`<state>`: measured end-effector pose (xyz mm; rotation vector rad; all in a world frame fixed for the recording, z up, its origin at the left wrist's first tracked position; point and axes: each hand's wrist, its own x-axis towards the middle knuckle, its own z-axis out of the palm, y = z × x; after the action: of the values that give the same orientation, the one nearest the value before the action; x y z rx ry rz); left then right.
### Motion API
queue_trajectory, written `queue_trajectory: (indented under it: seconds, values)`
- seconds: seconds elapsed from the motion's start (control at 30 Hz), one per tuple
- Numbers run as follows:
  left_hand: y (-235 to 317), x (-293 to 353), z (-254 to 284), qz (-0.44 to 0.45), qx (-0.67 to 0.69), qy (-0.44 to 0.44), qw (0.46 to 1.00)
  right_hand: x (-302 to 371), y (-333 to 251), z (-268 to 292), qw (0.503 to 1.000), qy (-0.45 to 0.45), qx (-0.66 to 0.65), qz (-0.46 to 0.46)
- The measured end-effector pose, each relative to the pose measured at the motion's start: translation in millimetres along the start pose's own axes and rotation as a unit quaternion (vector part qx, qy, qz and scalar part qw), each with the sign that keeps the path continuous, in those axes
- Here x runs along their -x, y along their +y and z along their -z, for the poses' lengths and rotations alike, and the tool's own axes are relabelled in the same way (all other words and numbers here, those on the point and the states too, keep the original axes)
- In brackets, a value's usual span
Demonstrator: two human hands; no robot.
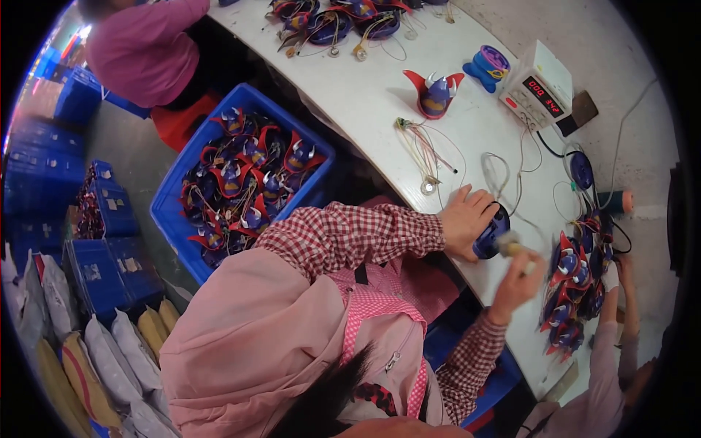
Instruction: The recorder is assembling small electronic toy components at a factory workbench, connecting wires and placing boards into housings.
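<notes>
On the white table, my left hand [466,223] is closed over a dark blue hollow plastic shell [493,232] and holds it against the tabletop. In the fingers of my right hand [517,286] is a short tool with a pale, rounded head [509,244]. Motion smears it, so its kind is unclear; the head is at the shell's right edge. Beyond my left hand lies a bundle of thin wires [431,153] with a small circuit board at one end and a round metal disc at the other. Farther back stands a horned blue toy head [436,97] with red side pieces.
A power supply [537,86] and a blue container [488,67] stand by the wall. A blue crate [164,201] of toy heads sits left of the table. More toy heads [573,270] lie at right, near a co-worker's hands [619,274]. Another person [142,55] sits at far left.
</notes>
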<state>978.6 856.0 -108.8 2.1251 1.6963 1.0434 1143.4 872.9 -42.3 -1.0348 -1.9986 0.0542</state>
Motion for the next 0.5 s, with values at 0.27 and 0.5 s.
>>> queue_trajectory:
  seconds: [0.27, 0.5]
  values:
    - [8, 26, 26, -0.11, 0.129, 0.173, 0.97, -3, 73, 17, 0.985, -0.071, 0.1, -0.124]
    - [-136, 56, 131, 0.015, -0.058, 0.277, 0.959, -24, 18, -13, 0.991, 0.038, 0.123, -0.029]
